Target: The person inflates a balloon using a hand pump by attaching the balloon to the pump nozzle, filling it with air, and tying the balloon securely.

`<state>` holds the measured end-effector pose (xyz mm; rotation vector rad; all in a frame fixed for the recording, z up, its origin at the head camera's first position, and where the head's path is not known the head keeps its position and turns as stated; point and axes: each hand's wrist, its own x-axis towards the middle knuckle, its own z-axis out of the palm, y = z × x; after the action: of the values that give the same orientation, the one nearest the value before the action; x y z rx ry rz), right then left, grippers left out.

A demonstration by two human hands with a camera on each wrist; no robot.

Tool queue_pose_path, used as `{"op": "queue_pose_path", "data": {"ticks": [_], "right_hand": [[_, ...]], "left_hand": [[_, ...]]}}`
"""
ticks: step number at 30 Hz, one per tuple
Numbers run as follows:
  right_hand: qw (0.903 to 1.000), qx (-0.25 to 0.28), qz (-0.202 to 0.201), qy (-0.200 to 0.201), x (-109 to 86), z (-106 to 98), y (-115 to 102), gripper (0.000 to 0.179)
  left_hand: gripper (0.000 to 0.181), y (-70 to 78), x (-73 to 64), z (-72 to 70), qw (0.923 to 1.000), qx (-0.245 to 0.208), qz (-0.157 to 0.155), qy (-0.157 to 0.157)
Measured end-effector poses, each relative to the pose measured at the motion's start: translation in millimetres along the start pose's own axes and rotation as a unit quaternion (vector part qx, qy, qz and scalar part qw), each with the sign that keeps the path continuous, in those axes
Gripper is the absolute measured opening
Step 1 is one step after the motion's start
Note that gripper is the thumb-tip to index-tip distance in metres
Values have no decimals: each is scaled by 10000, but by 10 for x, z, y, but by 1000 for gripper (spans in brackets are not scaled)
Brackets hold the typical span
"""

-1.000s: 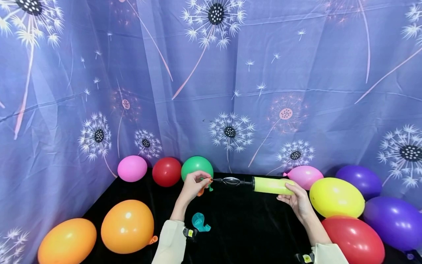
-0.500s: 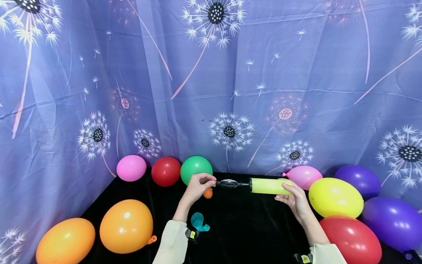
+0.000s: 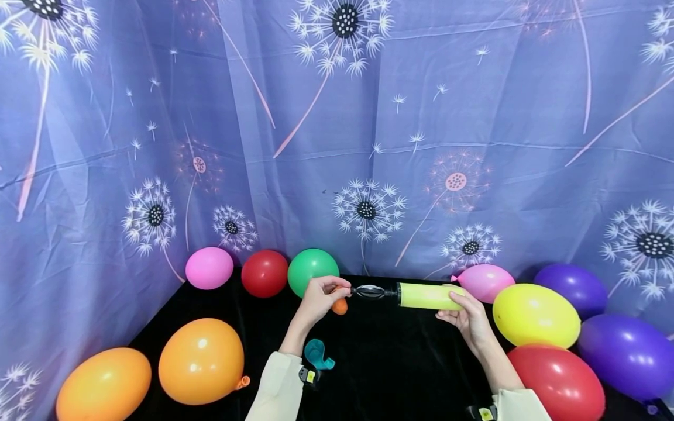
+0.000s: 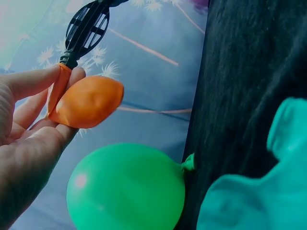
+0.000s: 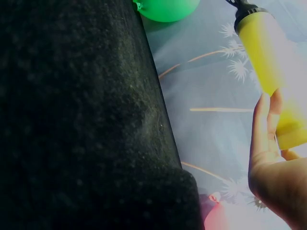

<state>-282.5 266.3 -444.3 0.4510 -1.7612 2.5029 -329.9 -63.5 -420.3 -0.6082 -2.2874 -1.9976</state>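
Note:
In the head view my left hand (image 3: 319, 299) pinches the neck of a limp orange balloon (image 3: 340, 307), drawn over the nozzle of a hand pump. The left wrist view shows thumb and fingers on that neck right below the black grille-like pump end (image 4: 88, 29), with the slightly puffed orange body (image 4: 91, 101) hanging beside it. My right hand (image 3: 470, 323) grips the yellow barrel (image 3: 427, 296) of the pump near its far end, holding it level above the black cloth. In the right wrist view the fingers (image 5: 261, 120) lie along the barrel.
A flat teal balloon (image 3: 318, 354) lies on the black cloth (image 3: 400, 368) near my left wrist. Inflated balloons line both sides and the back, including a green one (image 3: 310, 269), an orange one (image 3: 201, 361), a yellow one (image 3: 536, 316) and a red one (image 3: 558, 383). A dandelion-print curtain (image 3: 316, 146) hangs behind.
My left hand has moved right, bringing the orange balloon's neck over the nozzle tip, which showed bare a second ago. The pump and right hand have shifted slightly left.

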Motion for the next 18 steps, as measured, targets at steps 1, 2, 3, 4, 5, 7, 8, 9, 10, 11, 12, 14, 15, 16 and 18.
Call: {"op": "queue_pose_path", "data": {"ticks": [1,2,3,4,5,7,8,9,10,11,12,14,15,16,18], "right_hand": [[10000,4,-9,-19,1,4,0,35],[10000,4,-13,-29,4,8,0,35],[10000,17,-24,-40,5,11,1,35],[10000,26,-40,-51,5,15,2,34],[10000,37,-55,-48,6,18,4,34],[9999,77,-76,-55,5,25,8,34],[9999,101,-82,-65,4,28,11,34],[9999,124,-77,-68,4,31,13,34],[9998,145,-71,-77,4,35,14,34],[9998,159,-61,-89,4,39,14,34],[9998,170,-51,-96,3,43,13,33],[9997,199,-44,-107,4,50,7,33],[9997,206,-48,-113,4,53,3,32],[9996,221,-60,-136,4,56,-1,32],[9994,257,-77,-201,3,62,-9,33]], "left_hand": [[17,2,-1,11,10000,5,13,-27],[17,3,-1,20,10000,7,21,-43],[17,4,-2,28,10000,2,35,-53],[17,6,-3,33,10000,-15,30,-53],[16,10,-4,36,10000,-22,15,-45],[17,12,-4,39,10000,-7,40,-30],[17,13,-6,39,10000,5,60,-18],[17,15,-8,39,10000,21,72,0],[17,18,-10,38,10000,41,83,20],[17,22,-12,36,9999,69,108,31],[16,27,-14,34,9999,85,125,31],[17,34,-15,32,9998,118,132,19],[17,37,-14,31,9999,118,123,9],[17,41,-14,28,9999,106,119,-7],[18,50,-15,22,9999,64,118,-23]]}}
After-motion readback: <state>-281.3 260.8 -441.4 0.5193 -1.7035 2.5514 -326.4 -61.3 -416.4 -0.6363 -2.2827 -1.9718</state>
